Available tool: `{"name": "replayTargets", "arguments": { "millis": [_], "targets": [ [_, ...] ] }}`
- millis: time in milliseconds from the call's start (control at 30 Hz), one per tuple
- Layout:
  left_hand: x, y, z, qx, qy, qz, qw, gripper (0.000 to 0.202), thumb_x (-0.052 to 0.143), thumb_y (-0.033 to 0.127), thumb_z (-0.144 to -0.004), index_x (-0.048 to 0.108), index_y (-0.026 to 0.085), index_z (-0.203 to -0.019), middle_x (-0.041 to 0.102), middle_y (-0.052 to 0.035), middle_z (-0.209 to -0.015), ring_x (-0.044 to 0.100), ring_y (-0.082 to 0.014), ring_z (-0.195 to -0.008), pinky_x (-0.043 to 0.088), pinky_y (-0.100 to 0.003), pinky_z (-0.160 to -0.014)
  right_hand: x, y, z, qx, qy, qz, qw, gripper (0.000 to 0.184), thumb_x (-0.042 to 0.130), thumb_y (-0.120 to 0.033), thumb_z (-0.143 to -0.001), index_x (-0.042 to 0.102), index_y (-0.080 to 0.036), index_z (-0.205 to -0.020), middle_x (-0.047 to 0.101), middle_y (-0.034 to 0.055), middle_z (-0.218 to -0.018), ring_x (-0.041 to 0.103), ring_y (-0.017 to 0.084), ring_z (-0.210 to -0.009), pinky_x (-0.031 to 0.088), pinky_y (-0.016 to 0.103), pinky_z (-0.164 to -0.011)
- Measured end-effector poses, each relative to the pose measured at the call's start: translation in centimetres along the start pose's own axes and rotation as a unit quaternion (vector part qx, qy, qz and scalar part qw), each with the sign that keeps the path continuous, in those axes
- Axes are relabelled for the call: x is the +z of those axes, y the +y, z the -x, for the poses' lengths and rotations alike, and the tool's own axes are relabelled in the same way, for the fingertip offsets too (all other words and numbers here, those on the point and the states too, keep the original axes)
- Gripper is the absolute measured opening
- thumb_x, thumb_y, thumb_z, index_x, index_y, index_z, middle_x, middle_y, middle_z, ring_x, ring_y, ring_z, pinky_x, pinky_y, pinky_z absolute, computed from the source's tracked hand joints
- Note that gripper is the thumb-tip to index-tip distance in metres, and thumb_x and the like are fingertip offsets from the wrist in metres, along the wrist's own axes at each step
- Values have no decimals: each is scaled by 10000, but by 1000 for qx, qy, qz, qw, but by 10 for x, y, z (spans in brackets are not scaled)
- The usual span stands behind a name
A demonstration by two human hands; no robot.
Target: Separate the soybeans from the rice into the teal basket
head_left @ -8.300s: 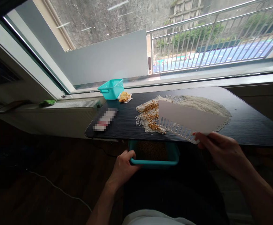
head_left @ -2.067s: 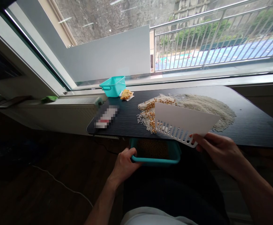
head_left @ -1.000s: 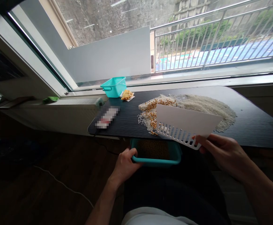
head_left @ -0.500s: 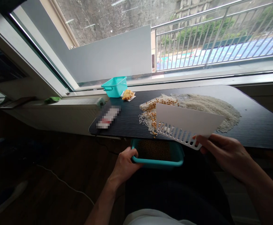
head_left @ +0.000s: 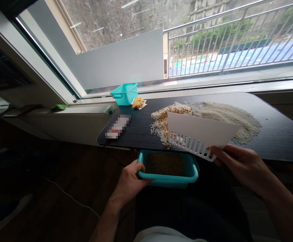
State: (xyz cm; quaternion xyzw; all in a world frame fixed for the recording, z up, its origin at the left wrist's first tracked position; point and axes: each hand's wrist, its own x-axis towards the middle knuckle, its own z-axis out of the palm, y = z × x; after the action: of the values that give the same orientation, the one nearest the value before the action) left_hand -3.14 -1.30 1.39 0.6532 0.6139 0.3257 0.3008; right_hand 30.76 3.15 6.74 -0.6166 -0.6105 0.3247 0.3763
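My left hand [head_left: 131, 176] is closed on the left end of a teal plastic bin [head_left: 167, 177], held just below the table's front edge. Soybeans [head_left: 164, 163], yellow-brown and round, cover the bin's bottom. My right hand [head_left: 237, 161] pinches the lower right corner of a white slotted plastic sheet [head_left: 201, 129], tilted above the table. Behind the sheet lies a pile of white rice [head_left: 232, 117]. More soybeans [head_left: 179, 109] are mixed into the rice on its left side, and a few sit near the table edge. The sheet hides part of the pile.
A second teal bin [head_left: 125, 94] stands at the table's back left corner, with a yellow crumpled item [head_left: 138, 102] on white paper beside it. A blurred-out phone-shaped object [head_left: 118, 127] lies at the table's left. A radiator [head_left: 86, 114] runs left of the table [head_left: 274, 134], below the window.
My left hand has shifted slightly left and down with the bin, whose opening and beans now show more fully. The slotted sheet in my right hand has hardly moved.
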Motion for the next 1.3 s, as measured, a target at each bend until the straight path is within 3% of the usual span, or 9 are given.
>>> {"name": "replayTargets", "arguments": {
  "millis": [367, 567, 1100, 1300],
  "targets": [
    [-1, -1, 0, -2, 1, -5, 1000, 283, 766, 244, -727, 511, 186, -622, 467, 55, -709, 432, -98, -641, 309, -222, -591, 3, -4, -1, 4, -7, 1, 1000, 649, 671, -835, -738, 810, -202, -769, 723, 62, -619, 608, 199, -583, 467, 313, -557],
    [-1, -2, -1, 5, 2, 6, 1000, 284, 764, 240, -722, 506, 187, -617, 473, 51, -713, 437, -101, -647, 308, -223, -591, 9, -16, -3, 6, 8, -4, 1000, 779, 622, -979, -565, 754, -214, -638, 654, 47, -507, 549, 189, -497, 421, 323, -496],
    [0, -1, -3, -7, -2, 5, 1000, 290, 764, 266, -717, 504, 191, -614, 457, 50, -705, 425, -106, -642, 303, -230, -589, -3, -3, 6, 4, -34, -2, 999, 694, 671, -884, -698, 779, -199, -712, 700, 55, -597, 597, 191, -577, 454, 293, -542],
    [0, 0, -3, -4, -1, 6, 1000, 278, 758, 248, -711, 504, 192, -614, 462, 48, -711, 429, -107, -647, 303, -231, -592, -2, 3, 4, 3, -16, 3, 1000, 707, 656, -884, -710, 800, -194, -770, 719, 62, -616, 601, 196, -572, 457, 300, -545]
  ]
}}
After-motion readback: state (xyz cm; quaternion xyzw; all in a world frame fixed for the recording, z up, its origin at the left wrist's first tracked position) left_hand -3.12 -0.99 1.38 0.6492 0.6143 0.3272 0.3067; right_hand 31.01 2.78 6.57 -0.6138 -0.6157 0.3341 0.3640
